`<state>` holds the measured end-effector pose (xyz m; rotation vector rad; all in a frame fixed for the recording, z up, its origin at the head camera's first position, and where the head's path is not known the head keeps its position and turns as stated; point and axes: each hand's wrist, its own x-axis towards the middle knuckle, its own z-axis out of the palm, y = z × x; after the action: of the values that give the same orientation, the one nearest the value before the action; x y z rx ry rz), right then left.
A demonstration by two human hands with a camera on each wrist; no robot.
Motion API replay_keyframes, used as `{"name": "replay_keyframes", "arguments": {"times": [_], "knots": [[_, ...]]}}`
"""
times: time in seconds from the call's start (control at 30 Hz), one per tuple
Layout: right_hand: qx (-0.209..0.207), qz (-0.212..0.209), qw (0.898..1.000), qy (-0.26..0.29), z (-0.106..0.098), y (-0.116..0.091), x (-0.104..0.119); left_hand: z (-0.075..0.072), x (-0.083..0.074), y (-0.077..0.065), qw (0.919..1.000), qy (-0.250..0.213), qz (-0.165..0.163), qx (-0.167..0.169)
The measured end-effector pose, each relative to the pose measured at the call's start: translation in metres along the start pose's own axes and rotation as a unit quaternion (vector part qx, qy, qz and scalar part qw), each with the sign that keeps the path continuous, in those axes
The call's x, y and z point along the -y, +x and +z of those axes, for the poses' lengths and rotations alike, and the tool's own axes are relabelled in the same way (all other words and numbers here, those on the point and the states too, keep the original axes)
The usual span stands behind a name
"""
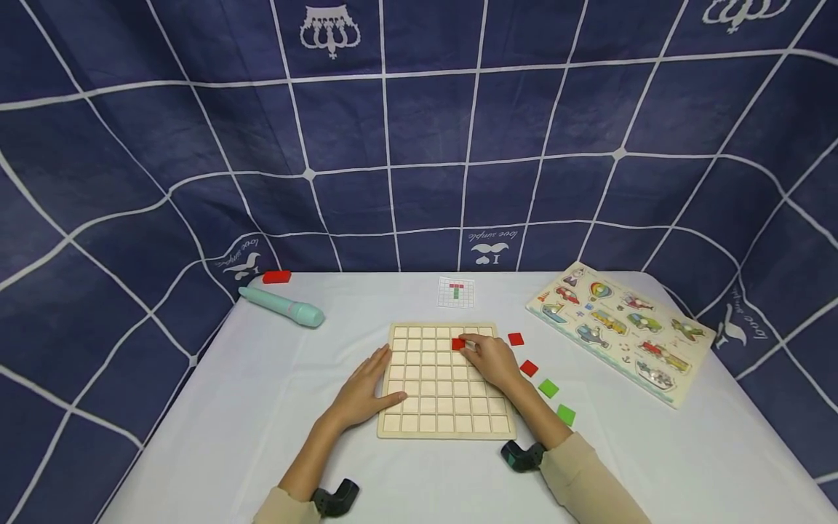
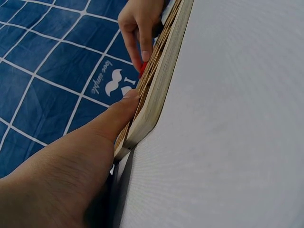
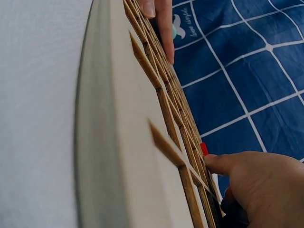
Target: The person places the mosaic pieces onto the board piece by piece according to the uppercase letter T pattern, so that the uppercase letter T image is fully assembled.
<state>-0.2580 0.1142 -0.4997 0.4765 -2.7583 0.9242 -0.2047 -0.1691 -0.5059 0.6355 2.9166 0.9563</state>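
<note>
A wooden grid board (image 1: pixel 445 434) lies flat on the table. My right hand (image 1: pixel 492 359) is over its upper right part, with thumb and index finger pinching a red square tile (image 1: pixel 457 344). In the right wrist view the tile (image 3: pixel 204 149) stands up beside the thumb, at the grid's ribs. My left hand (image 1: pixel 360 393) rests along the board's left side, its fingers stretched out and the thumb lying over the rim. Seen from the left wrist, that thumb (image 2: pixel 121 110) presses on the board's edge.
Two red tiles (image 1: pixel 516 339) and two green tiles (image 1: pixel 548 388) lie right of the board. Behind it is a pattern card (image 1: pixel 456 292) with a red and green T. A picture puzzle (image 1: pixel 618 327) sits at right; a teal microphone (image 1: pixel 281 306) and a red block (image 1: pixel 276 276) at left.
</note>
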Motion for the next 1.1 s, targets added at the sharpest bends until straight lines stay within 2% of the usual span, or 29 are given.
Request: {"name": "replay_keyframes", "arguments": {"times": [0.43,0.73,0.9,1.1], "knots": [[0.002,0.01,1.0,0.009,-0.001,0.0,0.001,0.001,0.001,0.0,0.9999,0.01,-0.009,0.003],[0.023,-0.012,0.999,0.031,-0.011,-0.003,-0.002,0.002,-0.001,0.0,0.9999,0.009,-0.012,0.002],[0.03,-0.007,0.999,0.033,-0.022,-0.005,-0.014,0.002,0.0,0.0,0.9998,0.013,-0.013,0.003],[0.0,0.019,1.0,0.02,-0.044,-0.011,-0.042,0.002,0.001,0.001,0.9998,0.015,-0.012,0.003]]}}
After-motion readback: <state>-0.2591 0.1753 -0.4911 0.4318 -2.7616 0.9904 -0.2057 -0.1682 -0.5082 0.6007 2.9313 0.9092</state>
